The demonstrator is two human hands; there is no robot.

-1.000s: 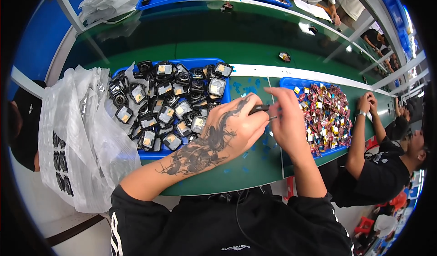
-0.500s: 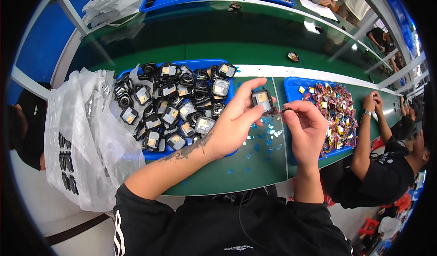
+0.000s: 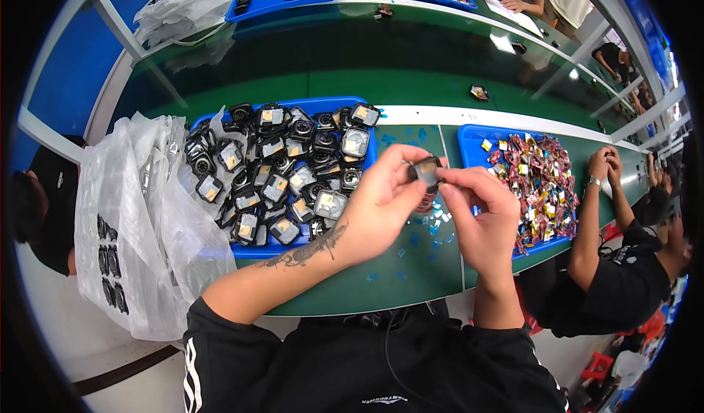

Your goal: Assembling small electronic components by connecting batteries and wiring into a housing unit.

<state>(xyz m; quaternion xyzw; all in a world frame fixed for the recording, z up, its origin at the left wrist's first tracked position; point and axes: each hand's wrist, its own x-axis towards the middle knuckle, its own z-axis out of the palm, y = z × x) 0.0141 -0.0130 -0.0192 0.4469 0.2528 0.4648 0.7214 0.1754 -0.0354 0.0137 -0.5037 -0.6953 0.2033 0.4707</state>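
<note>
My left hand [image 3: 375, 211] is closed around a small square watch case [image 3: 425, 169], black-rimmed with a greyish face and blurred by motion. At the right edge of that case, the thumb and fingers of my right hand [image 3: 485, 215] are pinched together; what they grip is too small to make out. A reddish, thin part hangs just below the case, between both hands. To the left, a heap of similar black watch cases [image 3: 275, 188] fills a blue tray [image 3: 323, 105]. Small blue film scraps [image 3: 434, 229] lie scattered on the green table [image 3: 345, 284] beneath my hands.
Right of my hands, another blue tray [image 3: 468, 136] holds reddish-brown and yellow small parts [image 3: 543, 193]. Plastic bags [image 3: 139, 215] drape at the left. A green conveyor belt [image 3: 352, 83] runs beyond a white rail, carrying a small part [image 3: 479, 92]. A co-worker [image 3: 616, 259] sits at the right.
My right hand has moved left and up against the watch case. The case has tilted and shifted slightly in my left hand. The part on the belt has slid a little to the right.
</note>
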